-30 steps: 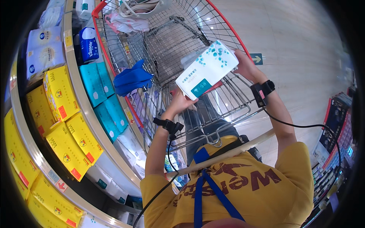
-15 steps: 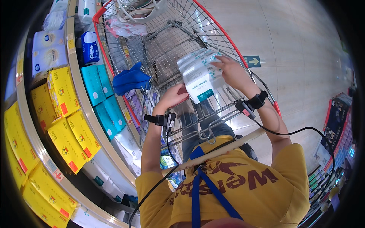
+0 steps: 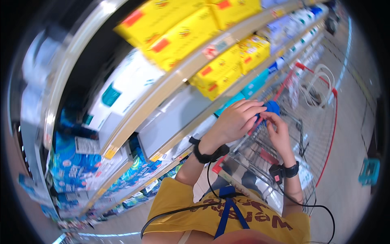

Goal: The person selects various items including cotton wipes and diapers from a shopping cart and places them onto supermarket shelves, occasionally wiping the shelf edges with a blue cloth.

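Note:
My left hand is raised in front of the shelf, its fingers loosely bent and nothing visible in them. Close beside it is my right hand, with thumb and forefinger curved and a gap between them. The fingertips of both hands nearly meet. Just behind them a blue cloth-like item hangs at the side of the shopping cart; whether a finger touches it I cannot tell. A white package shows partly through the cart's wire, behind my right forearm.
Shelves on the left hold yellow tissue packs, white packs with green labels, teal packs and blue packages. A white-handled bag sits at the cart's far end. A teal object is on the floor at right.
Both hands have come off the white package and moved close together. My view has turned left towards the shelves, so the cart now appears on the right.

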Motion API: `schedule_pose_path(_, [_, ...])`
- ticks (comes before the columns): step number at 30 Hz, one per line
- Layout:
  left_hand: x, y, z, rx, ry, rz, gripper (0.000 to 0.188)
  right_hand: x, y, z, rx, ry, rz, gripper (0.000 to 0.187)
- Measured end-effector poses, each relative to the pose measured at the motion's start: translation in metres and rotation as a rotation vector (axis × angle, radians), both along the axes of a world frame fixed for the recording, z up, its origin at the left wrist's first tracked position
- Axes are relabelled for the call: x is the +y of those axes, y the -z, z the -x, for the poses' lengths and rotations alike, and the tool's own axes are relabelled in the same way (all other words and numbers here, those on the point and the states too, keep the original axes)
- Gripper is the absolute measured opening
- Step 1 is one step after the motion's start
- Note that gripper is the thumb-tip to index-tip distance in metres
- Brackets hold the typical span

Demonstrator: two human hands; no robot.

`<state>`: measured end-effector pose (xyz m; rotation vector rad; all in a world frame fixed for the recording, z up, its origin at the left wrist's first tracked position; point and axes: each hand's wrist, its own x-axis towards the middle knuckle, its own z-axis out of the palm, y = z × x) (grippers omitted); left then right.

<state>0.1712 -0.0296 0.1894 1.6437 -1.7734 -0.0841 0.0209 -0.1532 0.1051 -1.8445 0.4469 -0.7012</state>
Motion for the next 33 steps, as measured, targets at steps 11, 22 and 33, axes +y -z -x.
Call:
schedule_pose_path(11, [0.259,-0.062,-0.086,-0.131,-1.066,0.597,0.052,0.183,-0.116,-0.2,-0.528,-0.219,0.237,0.047])
schedule_pose_path(22, [0.248,-0.082,-0.121,0.112,-1.157,0.308,0.078,0.182,-0.133,-0.255,-0.305,0.019,0.241,0.057])
schedule_pose_path(33, [0.237,-0.066,-0.07,0.039,-0.872,1.001,0.071,0.189,-0.112,-0.168,-0.634,-0.157,-0.169,0.076])
